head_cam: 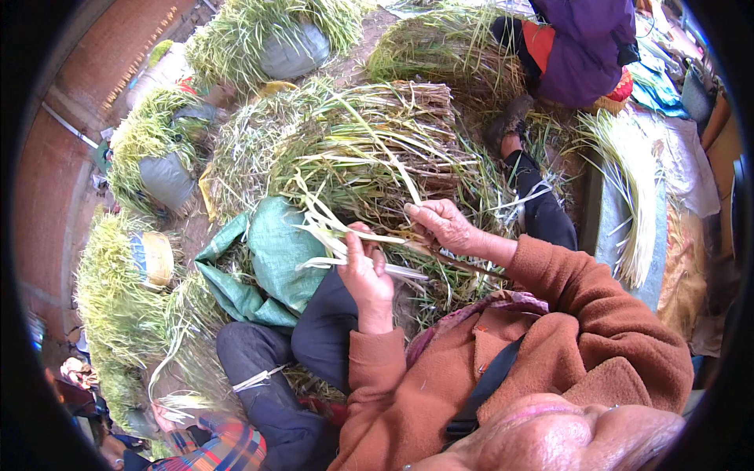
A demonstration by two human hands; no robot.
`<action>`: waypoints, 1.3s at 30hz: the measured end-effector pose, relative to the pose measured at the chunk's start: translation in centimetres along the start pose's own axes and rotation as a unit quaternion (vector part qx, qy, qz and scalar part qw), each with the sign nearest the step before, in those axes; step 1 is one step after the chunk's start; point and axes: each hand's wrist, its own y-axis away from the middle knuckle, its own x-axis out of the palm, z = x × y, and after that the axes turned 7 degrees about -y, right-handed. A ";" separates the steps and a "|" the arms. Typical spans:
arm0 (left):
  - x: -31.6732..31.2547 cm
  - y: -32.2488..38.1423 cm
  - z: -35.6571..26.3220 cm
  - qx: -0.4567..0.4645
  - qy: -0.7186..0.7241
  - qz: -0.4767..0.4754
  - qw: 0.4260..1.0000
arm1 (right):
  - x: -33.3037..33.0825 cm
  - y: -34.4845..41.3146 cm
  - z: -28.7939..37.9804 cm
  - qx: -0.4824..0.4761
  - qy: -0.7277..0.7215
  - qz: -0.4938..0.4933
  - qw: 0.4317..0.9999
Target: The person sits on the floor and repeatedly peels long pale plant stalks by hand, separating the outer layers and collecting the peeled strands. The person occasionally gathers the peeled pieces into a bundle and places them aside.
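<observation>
My left hand (366,281) is closed around several pale, peeled plant stalks (324,232), whose ends fan out to the left. My right hand (443,226), up and to the right of it, pinches a long light-green stalk (383,147) that rises away over the heap. A thin brown stem (465,264) passes below the right hand; which stalk it belongs to is hidden. Beyond both hands lies a large heap of uncleaned green and brown stalks (389,135). A green woven plastic sack (283,253) lies against my bent knee, left of the left hand.
A co-worker in purple clothing (583,47) sits at upper right, one leg stretched beside the heap. Peeled white stalks (639,200) lie across a grey ledge (609,206). Tied green bundles (168,176) stand along the left. At lower left, a person's plaid sleeve (235,441) shows.
</observation>
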 end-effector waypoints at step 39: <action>-0.9 -0.1 0.5 -0.144 0.082 0.096 0.981 | -2.2 -1.2 -0.3 -0.028 0.127 -0.049 0.990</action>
